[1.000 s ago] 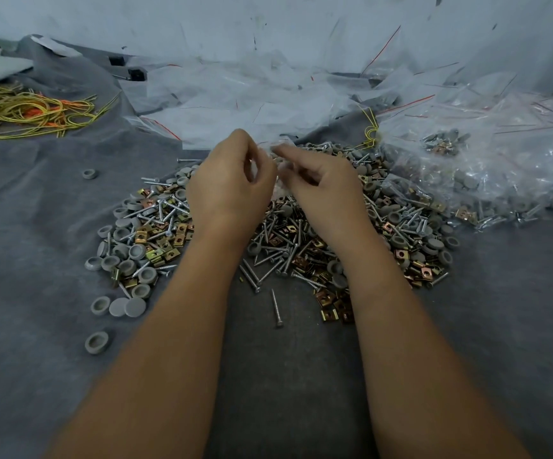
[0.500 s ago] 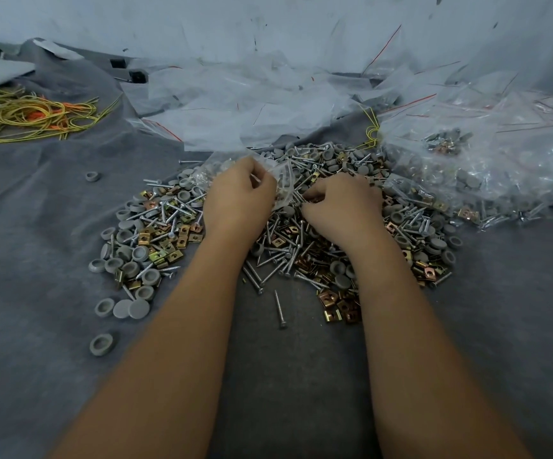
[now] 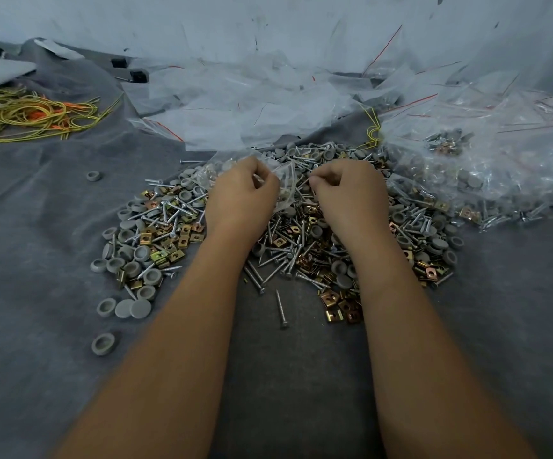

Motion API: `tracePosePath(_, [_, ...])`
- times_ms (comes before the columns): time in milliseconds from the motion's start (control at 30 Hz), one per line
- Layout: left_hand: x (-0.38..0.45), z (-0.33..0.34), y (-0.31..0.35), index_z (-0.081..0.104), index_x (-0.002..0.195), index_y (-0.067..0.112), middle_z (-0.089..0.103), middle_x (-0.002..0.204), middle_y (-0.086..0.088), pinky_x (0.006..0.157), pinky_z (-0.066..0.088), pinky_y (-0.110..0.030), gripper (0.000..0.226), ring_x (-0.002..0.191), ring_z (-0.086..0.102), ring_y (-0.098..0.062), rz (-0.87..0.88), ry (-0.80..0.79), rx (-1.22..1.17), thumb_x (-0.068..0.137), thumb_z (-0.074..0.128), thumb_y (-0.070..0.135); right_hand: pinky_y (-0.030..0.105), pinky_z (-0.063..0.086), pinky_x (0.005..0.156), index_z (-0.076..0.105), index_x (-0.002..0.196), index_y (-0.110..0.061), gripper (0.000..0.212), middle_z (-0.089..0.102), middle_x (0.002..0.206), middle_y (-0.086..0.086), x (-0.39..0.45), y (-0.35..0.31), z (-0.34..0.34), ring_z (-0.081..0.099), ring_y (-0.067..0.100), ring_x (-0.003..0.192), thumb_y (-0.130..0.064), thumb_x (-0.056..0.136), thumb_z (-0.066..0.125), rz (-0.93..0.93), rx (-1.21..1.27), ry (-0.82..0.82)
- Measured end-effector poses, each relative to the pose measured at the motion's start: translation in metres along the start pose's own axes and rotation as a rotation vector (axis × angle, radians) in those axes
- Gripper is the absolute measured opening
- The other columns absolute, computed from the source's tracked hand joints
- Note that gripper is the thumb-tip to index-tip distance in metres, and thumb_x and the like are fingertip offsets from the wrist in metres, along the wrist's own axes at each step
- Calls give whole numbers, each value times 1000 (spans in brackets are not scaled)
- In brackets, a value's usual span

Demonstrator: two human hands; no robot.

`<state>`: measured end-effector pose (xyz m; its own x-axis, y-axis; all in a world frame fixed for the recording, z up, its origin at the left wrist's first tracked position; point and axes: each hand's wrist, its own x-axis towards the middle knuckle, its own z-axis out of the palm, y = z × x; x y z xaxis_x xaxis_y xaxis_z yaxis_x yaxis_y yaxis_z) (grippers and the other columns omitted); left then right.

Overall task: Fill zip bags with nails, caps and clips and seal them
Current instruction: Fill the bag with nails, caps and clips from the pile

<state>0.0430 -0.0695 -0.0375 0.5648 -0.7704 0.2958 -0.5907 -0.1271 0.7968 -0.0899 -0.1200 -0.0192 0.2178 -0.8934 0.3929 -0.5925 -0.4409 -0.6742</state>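
From the head camera, looking down past both forearms: the left hand (image 3: 242, 193) sits over the middle of the heap with its fingers (image 3: 263, 180) curled in, pinching the edge of a small clear zip bag (image 3: 285, 185). The bag lies on top of the pile between the two hands, crumpled, and what is inside it is hard to make out. The right hand (image 3: 351, 190) is just beside it, fingers curled tight with the tips together near the bag's right edge; whether they grip the bag or something small from the pile, I cannot tell.

Under the hands the grey worktop (image 3: 53, 326) carries a wide heap of silver nails (image 3: 281, 260), grey round caps (image 3: 136, 308) and brass-coloured clips (image 3: 341, 304), all mixed. One nail (image 3: 281, 309) lies apart at the near edge, and a few caps sit loose on the left.

Behind the heap, empty clear bags (image 3: 235, 107) are strewn against the wall. To the right lies a mound of filled bags (image 3: 483, 170). Far left, a tangle of yellow and orange wire ties (image 3: 30, 114).
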Motion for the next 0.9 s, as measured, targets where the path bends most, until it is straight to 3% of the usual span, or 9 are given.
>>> tracePosePath(167, [-1,0,-1,56,80,27,55,61,8,55,42,-30,15,53,51,-14,14,12,-2,91,52,35,25,50,73,73,93,-18,10,67,86,-6,-4,-10,-3,62,8,80,-17,91,63,-118,169,127])
tracePosePath(267, [-2,1,0,57,83,28,53,58,6,51,35,-27,16,51,49,-14,50,26,42,93,50,37,8,45,71,75,91,-20,9,66,86,-12,-5,-14,-3,60,-4,80,-15,87,68,-147,307,72])
tracePosePath(367, [-2,0,0,58,84,29,52,56,4,51,30,-27,16,51,48,-15,75,27,61,93,48,39,4,43,67,76,90,-20,10,67,82,-15,-6,-14,0,59,-8,75,-13,86,69,-137,339,-28])
tracePosePath(467, [-2,1,0,59,84,28,54,57,4,52,32,-27,17,52,49,-14,66,28,31,93,48,37,11,49,67,75,91,-17,11,67,77,-13,-6,-12,5,61,-2,71,-11,86,68,-102,257,-74])
tracePosePath(600, [-3,1,1,59,82,28,54,57,5,53,34,-28,17,53,50,-14,57,24,2,93,49,36,24,56,73,74,88,-18,11,65,74,-13,-5,-11,11,63,1,73,-9,84,69,-96,199,-18])
tracePosePath(700, [-2,1,2,61,82,27,56,58,6,52,34,-27,16,53,51,-13,65,15,0,93,51,34,34,54,71,76,88,-16,12,69,79,-3,-7,-11,15,64,12,75,-10,85,67,-183,110,-101])
tracePosePath(800, [-2,1,2,61,83,26,58,61,5,54,37,-28,16,55,53,-15,57,5,-15,94,51,33,31,43,63,77,91,-18,14,58,83,4,-8,-11,16,54,21,80,-16,88,64,-298,-88,-140])
tracePosePath(900, [-3,0,0,61,83,25,55,59,5,53,36,-28,17,52,48,-14,41,24,-25,94,50,34,28,45,73,74,107,-20,20,59,96,0,-7,-13,8,56,15,88,-18,93,61,-228,37,-50])
